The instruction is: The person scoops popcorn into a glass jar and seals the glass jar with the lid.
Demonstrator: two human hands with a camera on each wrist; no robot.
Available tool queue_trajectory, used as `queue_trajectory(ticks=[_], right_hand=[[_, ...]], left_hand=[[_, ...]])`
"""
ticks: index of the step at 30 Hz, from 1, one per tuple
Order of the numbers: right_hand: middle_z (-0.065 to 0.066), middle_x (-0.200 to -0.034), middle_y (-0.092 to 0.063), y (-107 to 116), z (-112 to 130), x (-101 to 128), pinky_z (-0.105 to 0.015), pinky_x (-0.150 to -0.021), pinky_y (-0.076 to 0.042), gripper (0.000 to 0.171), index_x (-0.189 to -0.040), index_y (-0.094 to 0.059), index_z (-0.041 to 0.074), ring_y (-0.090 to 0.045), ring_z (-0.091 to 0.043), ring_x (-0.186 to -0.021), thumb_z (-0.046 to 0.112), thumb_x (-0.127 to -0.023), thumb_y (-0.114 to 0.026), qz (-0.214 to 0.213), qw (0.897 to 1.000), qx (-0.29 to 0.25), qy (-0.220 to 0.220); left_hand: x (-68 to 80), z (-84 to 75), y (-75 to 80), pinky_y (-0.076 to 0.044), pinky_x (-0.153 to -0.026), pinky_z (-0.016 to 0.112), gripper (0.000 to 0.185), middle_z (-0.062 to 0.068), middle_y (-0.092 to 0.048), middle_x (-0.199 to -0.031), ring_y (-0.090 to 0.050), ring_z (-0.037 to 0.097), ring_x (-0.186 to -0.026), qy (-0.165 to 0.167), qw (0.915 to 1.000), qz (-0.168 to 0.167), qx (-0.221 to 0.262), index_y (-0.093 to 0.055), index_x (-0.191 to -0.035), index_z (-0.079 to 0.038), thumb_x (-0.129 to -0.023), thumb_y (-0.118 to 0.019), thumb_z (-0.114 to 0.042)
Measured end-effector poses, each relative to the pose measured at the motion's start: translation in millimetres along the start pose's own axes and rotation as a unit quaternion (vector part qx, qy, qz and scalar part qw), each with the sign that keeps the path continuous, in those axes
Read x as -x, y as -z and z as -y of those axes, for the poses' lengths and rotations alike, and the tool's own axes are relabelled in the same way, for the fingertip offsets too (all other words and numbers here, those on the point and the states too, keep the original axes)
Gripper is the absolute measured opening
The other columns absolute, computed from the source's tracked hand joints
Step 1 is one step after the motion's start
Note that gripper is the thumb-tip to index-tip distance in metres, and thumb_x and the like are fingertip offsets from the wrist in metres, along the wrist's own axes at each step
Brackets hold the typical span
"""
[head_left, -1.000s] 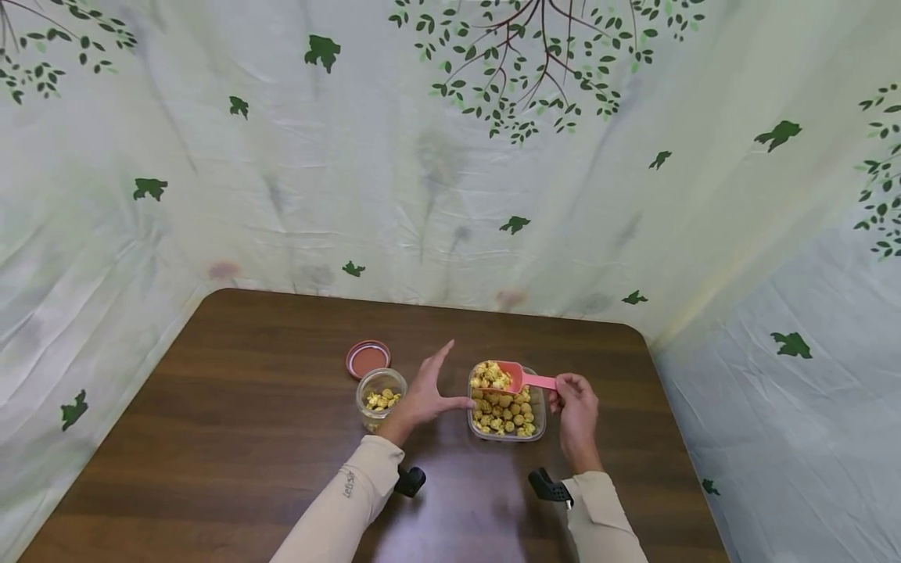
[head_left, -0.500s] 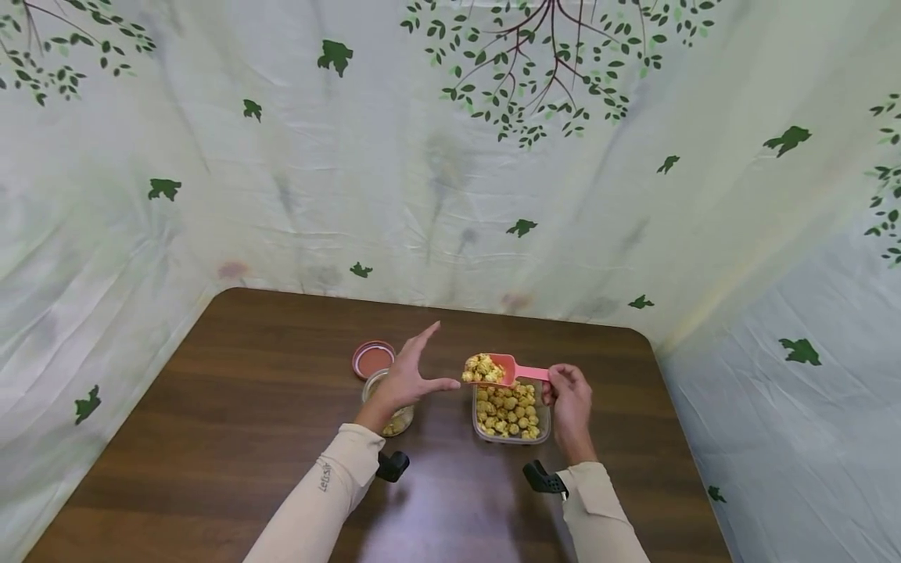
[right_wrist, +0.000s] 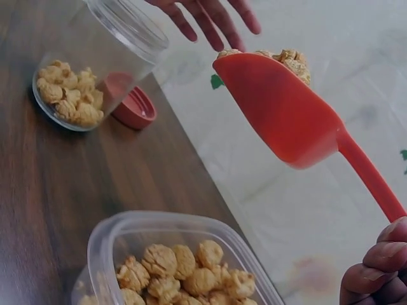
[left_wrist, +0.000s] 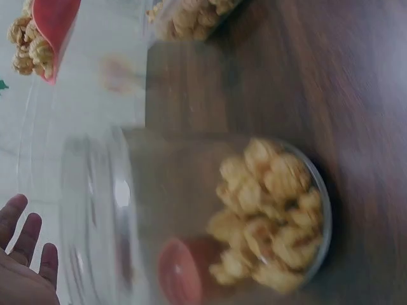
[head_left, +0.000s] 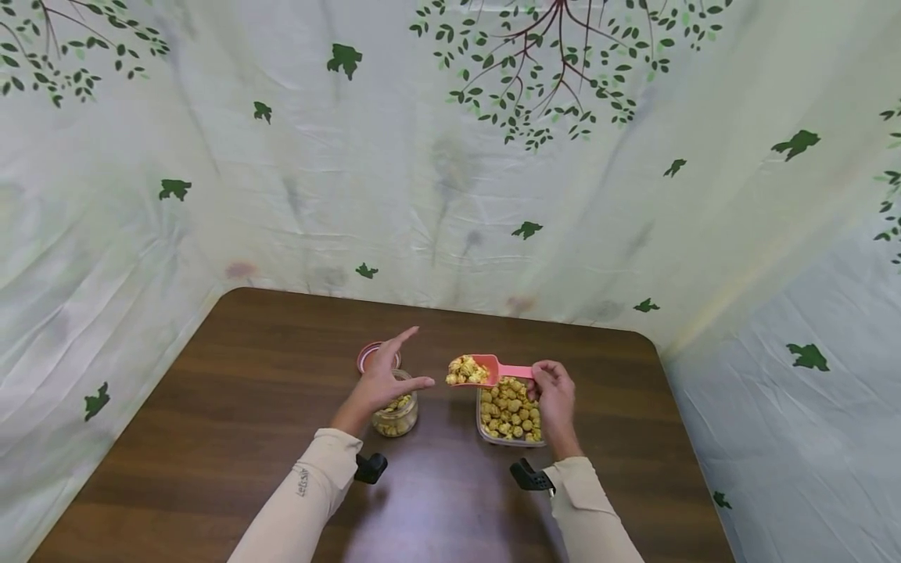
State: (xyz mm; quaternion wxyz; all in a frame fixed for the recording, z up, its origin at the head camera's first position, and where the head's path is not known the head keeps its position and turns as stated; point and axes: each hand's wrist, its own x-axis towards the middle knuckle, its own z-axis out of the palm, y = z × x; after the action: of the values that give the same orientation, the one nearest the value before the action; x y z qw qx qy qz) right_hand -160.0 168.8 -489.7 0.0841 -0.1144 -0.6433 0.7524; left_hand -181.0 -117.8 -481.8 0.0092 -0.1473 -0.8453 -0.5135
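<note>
In the head view my right hand (head_left: 556,399) grips the handle of a pink-red scoop (head_left: 496,369). Caramel popcorn (head_left: 466,370) fills the scoop, which is held level above the left edge of a clear plastic tub (head_left: 512,442). More popcorn lies in that tub. Left of it stands a clear jar (left_wrist: 172,152), part filled with popcorn at its bottom. My left hand (head_left: 376,391) is held with thumb and fingers spread over the jar, hiding part of it. Nothing is in that hand.
Behind the jar a red lid (right_wrist: 135,108) lies on the brown wooden table (head_left: 232,407). A printed fabric curtain (head_left: 422,195) hangs along the table's back edge and sides. Each wrist wears a black camera mount.
The loaded scoop has risen and moved left from over the tub toward the jar. My left hand has shifted left, away from the tub, its fingers still spread.
</note>
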Motion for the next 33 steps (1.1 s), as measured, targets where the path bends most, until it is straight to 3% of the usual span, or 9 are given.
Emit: queue_trajectory(ticks=[4, 8, 12, 20, 33], right_hand=[[-0.009, -0.074, -0.052, -7, -1, 0, -0.026, -0.055, -0.043, 0.008, -0.098, -0.051, 0.0, -0.047, -0.013, -0.061, 0.006, -0.101, -0.046, 0.008, 1.0, 0.008, -0.007], [-0.005, -0.072, -0.051, -15, -1, 1, -0.026, -0.055, -0.043, 0.009, -0.098, -0.051, -0.001, -0.047, -0.013, -0.061, 0.007, -0.101, -0.047, 0.013, 1.0, 0.02, -0.006], [-0.003, -0.071, -0.051, -21, -2, 2, -0.025, -0.055, -0.043, 0.009, -0.099, -0.051, -0.003, -0.047, -0.012, -0.06, 0.005, -0.1, -0.047, 0.027, 0.999, 0.02, -0.002], [-0.005, -0.073, -0.052, -29, -4, 3, -0.026, -0.056, -0.043, 0.011, -0.101, -0.051, -0.003, -0.047, -0.014, -0.062, 0.007, -0.101, -0.047, 0.039, 0.999, 0.036, 0.0], [-0.007, -0.072, -0.052, -43, -2, 4, -0.025, -0.053, -0.043, 0.01, -0.101, -0.053, -0.002, -0.047, -0.013, -0.06, 0.007, -0.099, -0.05, 0.049, 0.998, 0.033, 0.007]], left_hand=[[6.6, 8.8, 8.8, -0.036, -0.104, 0.057, 0.09, 0.012, -0.034, -0.152, -0.031, 0.035, -0.138, 0.011, 0.9999, 0.001, 0.006, -0.036, -0.149, -0.016, -0.074, -0.084, -0.027], [12.9, 19.0, 15.2, -0.03, -0.106, 0.06, 0.087, 0.008, -0.035, -0.153, -0.03, 0.035, -0.138, 0.005, 0.9997, -0.005, -0.025, -0.039, -0.148, -0.016, -0.074, -0.084, -0.029], [19.4, 27.7, 18.8, -0.028, -0.105, 0.064, 0.086, 0.014, -0.039, -0.15, -0.032, 0.039, -0.136, -0.011, 0.9988, -0.013, -0.046, -0.041, -0.146, -0.011, -0.073, -0.084, -0.028], [30.5, 40.1, 21.0, -0.033, -0.102, 0.062, 0.081, 0.022, -0.046, -0.141, -0.04, 0.042, -0.13, -0.009, 0.9981, -0.032, -0.051, -0.045, -0.143, -0.01, -0.074, -0.083, -0.028], [44.7, 52.0, 16.0, -0.037, -0.097, 0.058, 0.088, 0.027, -0.051, -0.13, -0.048, 0.043, -0.119, 0.018, 0.9986, -0.033, -0.038, -0.043, -0.143, -0.008, -0.069, -0.087, -0.026]])
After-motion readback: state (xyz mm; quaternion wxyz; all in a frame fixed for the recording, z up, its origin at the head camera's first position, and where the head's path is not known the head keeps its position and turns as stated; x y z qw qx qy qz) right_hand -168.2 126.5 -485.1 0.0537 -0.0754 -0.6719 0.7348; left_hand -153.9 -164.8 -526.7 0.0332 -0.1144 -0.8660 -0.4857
